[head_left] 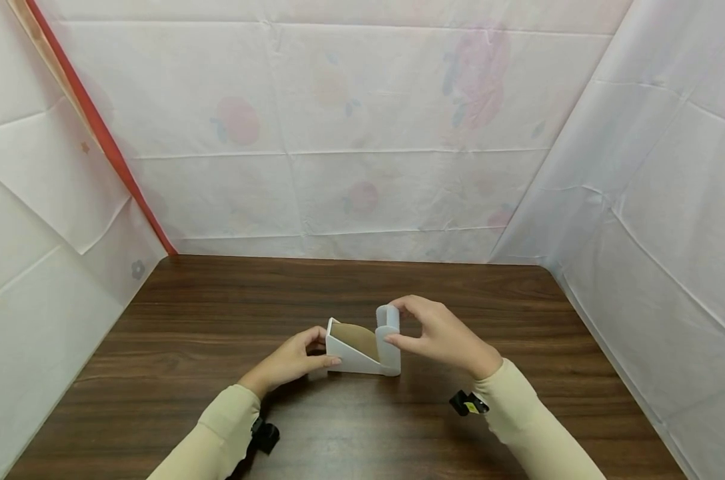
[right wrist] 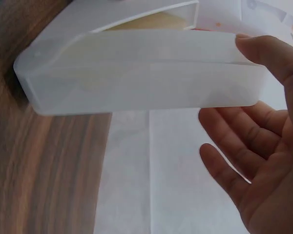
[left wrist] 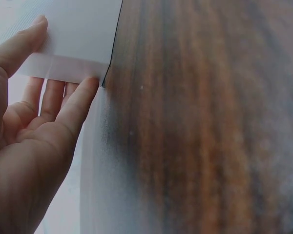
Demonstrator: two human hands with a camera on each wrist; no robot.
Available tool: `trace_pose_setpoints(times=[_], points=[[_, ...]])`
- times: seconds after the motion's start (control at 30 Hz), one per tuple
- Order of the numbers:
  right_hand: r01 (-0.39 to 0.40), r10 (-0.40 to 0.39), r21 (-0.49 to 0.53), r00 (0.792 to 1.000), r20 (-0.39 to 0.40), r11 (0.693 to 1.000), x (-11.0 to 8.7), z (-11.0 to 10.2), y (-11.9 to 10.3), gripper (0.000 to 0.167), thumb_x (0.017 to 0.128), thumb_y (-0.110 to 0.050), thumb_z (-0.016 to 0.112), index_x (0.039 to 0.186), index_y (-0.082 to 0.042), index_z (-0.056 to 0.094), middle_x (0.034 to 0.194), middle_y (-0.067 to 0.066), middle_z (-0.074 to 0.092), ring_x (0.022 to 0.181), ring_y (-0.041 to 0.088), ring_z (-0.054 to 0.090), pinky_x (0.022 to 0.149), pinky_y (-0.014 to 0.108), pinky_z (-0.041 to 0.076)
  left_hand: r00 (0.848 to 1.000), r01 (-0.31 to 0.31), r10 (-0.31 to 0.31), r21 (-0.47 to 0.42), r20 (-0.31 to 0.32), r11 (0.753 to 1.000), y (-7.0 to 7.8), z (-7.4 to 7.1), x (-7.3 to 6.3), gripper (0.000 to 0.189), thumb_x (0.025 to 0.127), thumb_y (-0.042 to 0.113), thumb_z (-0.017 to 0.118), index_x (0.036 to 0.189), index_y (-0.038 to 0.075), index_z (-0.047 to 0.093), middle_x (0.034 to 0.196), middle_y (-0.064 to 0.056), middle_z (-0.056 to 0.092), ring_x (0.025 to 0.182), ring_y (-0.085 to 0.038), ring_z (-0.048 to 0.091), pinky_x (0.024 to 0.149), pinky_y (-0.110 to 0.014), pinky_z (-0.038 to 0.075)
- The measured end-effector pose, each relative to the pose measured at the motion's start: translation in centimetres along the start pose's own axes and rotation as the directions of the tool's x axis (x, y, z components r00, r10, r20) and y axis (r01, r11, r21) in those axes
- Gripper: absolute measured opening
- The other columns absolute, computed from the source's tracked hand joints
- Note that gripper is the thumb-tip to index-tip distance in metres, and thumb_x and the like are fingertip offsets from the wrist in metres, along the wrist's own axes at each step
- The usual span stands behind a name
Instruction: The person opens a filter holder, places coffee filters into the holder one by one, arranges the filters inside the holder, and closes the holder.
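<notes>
A white, slant-sided coffee filter holder [head_left: 352, 361] stands on the table with a brown, round-edged filter paper [head_left: 358, 339] inside. At its right end rises a translucent plastic cover [head_left: 389, 347], open at the top. My left hand [head_left: 293, 360] grips the holder's left end, thumb on the near side and fingers around the end. In the left wrist view, that thumb lies over the white wall [left wrist: 80, 36] and the fingertips meet its edge. My right hand [head_left: 443, 333] pinches the top of the cover [right wrist: 141, 87] between thumb and fingers; its little finger is free in the right wrist view.
The holder rests on a dark wood-grain table [head_left: 248, 293]. White printed cloth [head_left: 362, 133] hangs behind it and along both sides. A red strip [head_left: 107, 133] runs down the back left corner. Each wrist carries a small black camera [head_left: 266, 437].
</notes>
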State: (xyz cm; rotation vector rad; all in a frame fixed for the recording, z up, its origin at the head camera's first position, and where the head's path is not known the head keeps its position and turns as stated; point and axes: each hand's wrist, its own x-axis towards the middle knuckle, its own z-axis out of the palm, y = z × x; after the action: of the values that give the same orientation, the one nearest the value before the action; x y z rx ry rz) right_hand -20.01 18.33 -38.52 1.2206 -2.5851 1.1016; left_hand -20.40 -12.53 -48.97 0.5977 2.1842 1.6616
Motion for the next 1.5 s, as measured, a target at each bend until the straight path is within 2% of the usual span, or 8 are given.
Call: trace_pose_setpoints(times=[0.17,0.43,0.6,0.93,1.2,1.5], points=[[0.028,-0.028,-0.001,1.000,-0.004,1.000,0.8,1.1,0.0,0.038,0.091,-0.028,0.078,0.121,-0.012,0.061,0.113,-0.006,0.063,0.097,0.008,0.063,0.079,0.035,0.056,1.000,0.013,-0.013,-0.001,0.003,1.000,0.0,0.0,0.0,0.039,0.089,0.023,0.079,0.118,0.006,0.060,0.112,-0.006,0.068,0.106,-0.024,0.064,0.084,-0.032,0.053],[0.011,-0.011,-0.009,1.000,0.009,1.000,1.6,2.1,-0.1,0.041,0.091,-0.030,0.077,0.123,-0.011,0.061,0.114,-0.006,0.063,0.098,0.006,0.062,0.079,0.036,0.056,1.000,0.021,-0.022,0.003,0.009,1.000,0.3,0.0,0.0,0.039,0.090,0.024,0.078,0.120,0.005,0.059,0.114,-0.007,0.067,0.107,-0.025,0.063,0.084,-0.034,0.053],[0.009,-0.008,-0.017,1.000,0.016,1.000,2.1,2.8,-0.1,0.042,0.091,-0.032,0.077,0.124,-0.012,0.062,0.112,-0.007,0.063,0.095,0.006,0.061,0.074,0.035,0.056,1.000,0.022,-0.022,0.005,0.009,1.000,0.2,0.0,0.0,0.039,0.091,0.024,0.078,0.119,0.005,0.059,0.114,-0.007,0.067,0.107,-0.024,0.063,0.084,-0.034,0.053],[0.038,-0.037,-0.055,0.999,0.026,0.998,3.1,4.4,0.0,0.044,0.092,-0.036,0.075,0.126,-0.011,0.062,0.109,-0.007,0.063,0.091,0.005,0.059,0.073,0.035,0.055,0.999,0.034,-0.034,0.004,0.004,0.999,0.0,0.0,0.0,0.040,0.091,0.026,0.077,0.121,0.006,0.059,0.117,-0.007,0.066,0.110,-0.024,0.062,0.085,-0.033,0.053],[0.047,-0.044,-0.095,0.998,0.036,0.994,3.5,5.2,-0.1,0.044,0.092,-0.035,0.076,0.125,-0.010,0.062,0.110,-0.006,0.063,0.090,0.005,0.058,0.075,0.026,0.051,0.999,0.039,-0.039,0.011,0.009,0.999,0.1,0.0,0.0,0.040,0.092,0.027,0.077,0.121,0.006,0.059,0.117,-0.007,0.065,0.109,-0.024,0.062,0.085,-0.034,0.053],[0.037,-0.033,-0.116,0.999,0.041,0.993,3.8,5.7,-0.3,0.042,0.091,-0.035,0.076,0.124,-0.012,0.063,0.110,-0.006,0.063,0.087,0.004,0.057,0.072,0.022,0.050,0.999,0.037,-0.037,0.004,0.018,0.999,0.0,0.0,0.1,0.041,0.092,0.026,0.076,0.123,0.006,0.059,0.118,-0.007,0.065,0.110,-0.024,0.062,0.085,-0.034,0.053]])
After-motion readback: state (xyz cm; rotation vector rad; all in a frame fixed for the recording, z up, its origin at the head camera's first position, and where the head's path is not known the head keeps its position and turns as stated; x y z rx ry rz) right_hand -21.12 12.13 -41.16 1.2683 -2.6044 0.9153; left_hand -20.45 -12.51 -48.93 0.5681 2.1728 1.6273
